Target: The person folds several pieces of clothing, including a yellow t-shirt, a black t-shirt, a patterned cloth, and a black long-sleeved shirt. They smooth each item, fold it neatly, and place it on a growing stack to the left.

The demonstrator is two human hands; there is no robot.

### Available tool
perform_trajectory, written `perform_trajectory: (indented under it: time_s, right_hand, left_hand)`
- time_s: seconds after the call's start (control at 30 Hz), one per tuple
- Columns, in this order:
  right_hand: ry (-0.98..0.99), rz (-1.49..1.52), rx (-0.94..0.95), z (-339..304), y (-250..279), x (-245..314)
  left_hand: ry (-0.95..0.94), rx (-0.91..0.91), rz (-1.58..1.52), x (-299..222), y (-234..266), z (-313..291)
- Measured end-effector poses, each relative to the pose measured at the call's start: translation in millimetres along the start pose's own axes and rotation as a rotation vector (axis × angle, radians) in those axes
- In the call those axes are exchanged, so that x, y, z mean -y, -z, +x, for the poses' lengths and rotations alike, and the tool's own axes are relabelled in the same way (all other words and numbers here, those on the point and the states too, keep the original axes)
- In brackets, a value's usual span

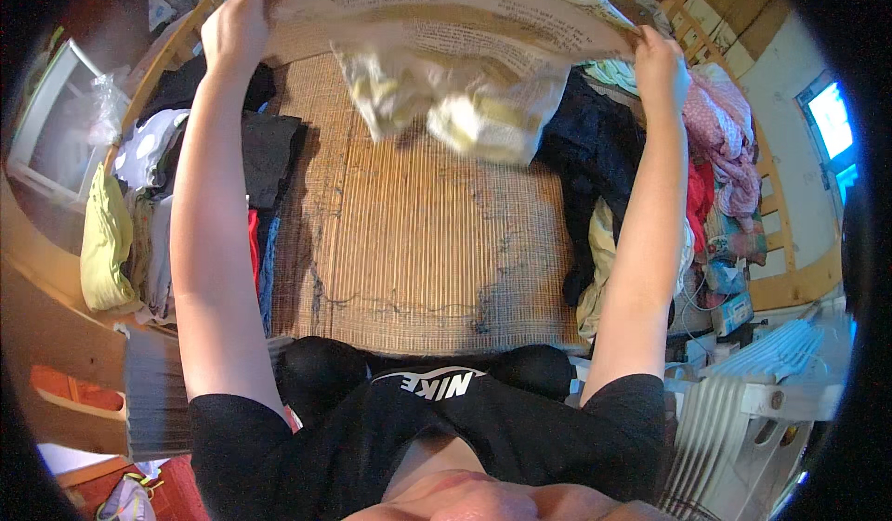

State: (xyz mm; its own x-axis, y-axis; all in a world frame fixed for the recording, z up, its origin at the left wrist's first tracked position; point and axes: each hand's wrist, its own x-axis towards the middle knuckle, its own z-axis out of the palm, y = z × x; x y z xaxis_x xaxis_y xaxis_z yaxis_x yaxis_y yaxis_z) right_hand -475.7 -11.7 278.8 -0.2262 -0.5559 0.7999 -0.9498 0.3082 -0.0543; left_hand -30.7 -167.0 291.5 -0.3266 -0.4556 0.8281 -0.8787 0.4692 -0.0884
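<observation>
A pale beige-and-white printed cloth point(446, 24) is stretched between my two raised hands at the far side. Rows of dark lettering run across it; I cannot tell which kind of garment or linen it is. My left hand point(237, 24) is closed on its left upper corner, and my right hand point(662, 71) grips the right one. Both arms reach out nearly straight. The cloth's lower part point(492, 122) hangs in loose folds over the mat, blurred by motion.
Below lies a woven bamboo mat point(409, 233) with frayed stitching. Folded dark clothes point(269, 159) and a yellow-green garment point(107, 242) are at left. Black clothing point(595, 140) and a pink dotted cloth point(720, 117) lie at right. White ribbed slats point(711, 437) stand at lower right.
</observation>
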Motion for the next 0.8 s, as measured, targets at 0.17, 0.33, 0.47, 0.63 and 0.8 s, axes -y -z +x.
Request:
perform_trajectory:
  time_s: [0.17,0.33,0.47,0.63,0.8]
  right_hand:
    - [0.060,0.183,-0.118,-42,25,18]
    - [-0.049,0.194,0.296,-159,16,26]
    - [-0.089,0.151,0.800,-249,7,35]
    - [-0.101,-0.002,1.331,-321,-14,23]
    - [-0.005,-0.113,1.554,-327,-4,33]
  left_hand:
    - [0.139,-0.115,-0.326,16,6,-68]
    - [0.297,0.219,-0.517,-27,-4,-212]
    - [0.390,0.672,-0.462,-48,-9,-313]
    - [0.257,1.429,-0.255,-51,-14,-363]
    - [-0.001,1.687,-0.282,-58,6,-369]
